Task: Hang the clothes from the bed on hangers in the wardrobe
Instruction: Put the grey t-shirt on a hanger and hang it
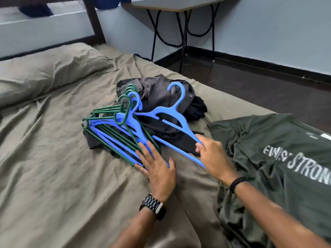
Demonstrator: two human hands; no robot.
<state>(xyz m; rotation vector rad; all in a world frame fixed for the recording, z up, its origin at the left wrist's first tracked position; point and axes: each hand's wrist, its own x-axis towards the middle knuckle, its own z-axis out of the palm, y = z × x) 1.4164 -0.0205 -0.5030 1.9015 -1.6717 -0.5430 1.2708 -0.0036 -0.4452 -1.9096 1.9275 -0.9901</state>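
While blue hanger (172, 111) sits tilted over dark clothes pile (161, 97) mid-bed (53, 158), right hand (213, 154) grips its lower corner. Left hand (157, 167) flat, fingers straight, pressing stack of green and blue hangers (114, 129). Green T-shirt (268, 158) at right. Pillow (44, 72) upper left; desk (179, 4) beyond bed.
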